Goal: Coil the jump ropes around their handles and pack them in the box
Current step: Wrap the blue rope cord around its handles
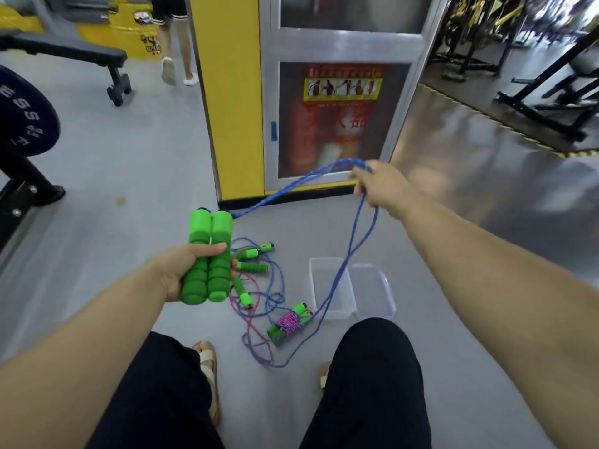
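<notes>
blue rope held between both hands, box open on the floor

a yellow pillar (223,92) and a fire-extinguisher cabinet (340,124) stand at 12 o'clock, close behind the work spot. a dark weight plate (22,115) juts in at 9 o'clock, a black bench (68,53) stands at 10 o'clock, and another person's legs (176,56) are at 11. dark equipment racks (551,92) fill 2 o'clock. on the grey floor ahead of the knees, loose ropes (259,286) in blue and pink lie tangled with their small handles, near the centre of the view and just left of the box.

the clear box (324,277) sits open on the floor, at 5 o'clock from the centre. its clear lid (372,293) lies just beside it on the right. one coiled rope (290,322), pink cord wound round its handles, lies on the floor at the box's 7 o'clock corner, outside it.

the left hand (184,273) grips two green handles (210,254) side by side, thumb across them. the blue rope (291,184) runs from their tops up to the right hand (379,186) at 1 o'clock, which pinches it. from there a long loop hangs down across the box; whether it touches the box i cannot tell.
</notes>
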